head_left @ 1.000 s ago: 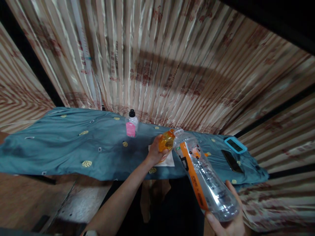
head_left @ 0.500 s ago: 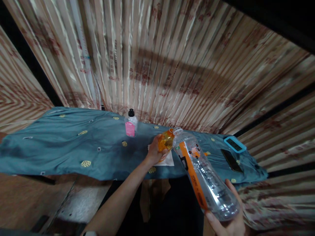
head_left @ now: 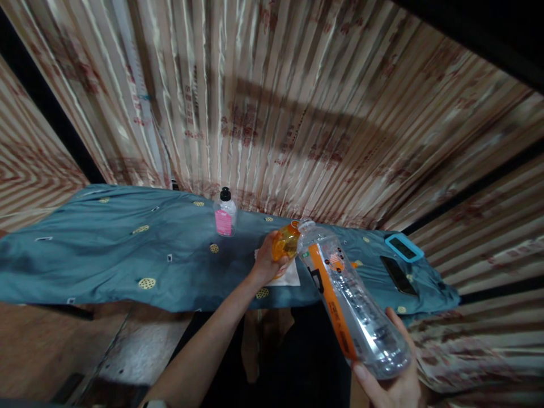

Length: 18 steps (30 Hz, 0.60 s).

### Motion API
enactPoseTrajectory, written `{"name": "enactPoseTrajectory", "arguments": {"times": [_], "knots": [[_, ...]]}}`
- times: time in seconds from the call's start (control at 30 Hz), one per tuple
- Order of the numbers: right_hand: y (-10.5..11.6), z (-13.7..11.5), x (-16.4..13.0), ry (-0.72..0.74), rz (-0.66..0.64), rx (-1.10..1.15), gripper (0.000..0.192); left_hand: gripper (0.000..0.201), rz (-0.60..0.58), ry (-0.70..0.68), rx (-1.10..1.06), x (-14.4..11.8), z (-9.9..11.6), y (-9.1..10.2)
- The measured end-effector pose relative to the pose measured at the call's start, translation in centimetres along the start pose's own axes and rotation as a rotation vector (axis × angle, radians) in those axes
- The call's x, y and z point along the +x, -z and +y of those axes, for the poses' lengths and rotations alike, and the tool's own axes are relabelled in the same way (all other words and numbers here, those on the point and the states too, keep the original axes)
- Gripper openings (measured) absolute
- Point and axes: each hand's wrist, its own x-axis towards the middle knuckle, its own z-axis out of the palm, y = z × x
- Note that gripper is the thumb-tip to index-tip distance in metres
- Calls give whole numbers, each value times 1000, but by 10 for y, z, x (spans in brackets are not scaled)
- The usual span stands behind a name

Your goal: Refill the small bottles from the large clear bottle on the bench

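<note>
Two bottles held mouth to mouth.

My left hand (head_left: 266, 262) grips a small amber bottle (head_left: 286, 242), tilted. My right hand (head_left: 393, 385) cups the base of a large clear bottle (head_left: 351, 300) with orange label, slanting up-left, neck touching the amber one.

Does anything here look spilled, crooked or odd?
No spill shows. The clear bottle in the right hand is tipped steeply, its mouth meeting the small orange bottle held by the left hand. The teal cloth lies wrinkled.

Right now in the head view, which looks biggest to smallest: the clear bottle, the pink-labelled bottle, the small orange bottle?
1. Clear bottle, though it is nearest the camera.
2. Pink-labelled bottle and small orange bottle: look alike; the orange one is partly hidden by the left hand.
</note>
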Motion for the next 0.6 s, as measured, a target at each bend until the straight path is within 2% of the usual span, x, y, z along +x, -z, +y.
{"name": "enactPoseTrajectory", "arguments": {"times": [0.2, 0.4, 0.6], "knots": [[-1, -8, -1, -38, 11, 40, 124, 65, -9, 32, -10, -1, 3, 0], [1, 5, 0, 27, 9, -20, 115, 65, 2, 60, -27, -1, 6, 0], [-2, 4, -2, -42, 9, 63, 112, 64, 16, 71, -12, 0, 8, 0]]}}
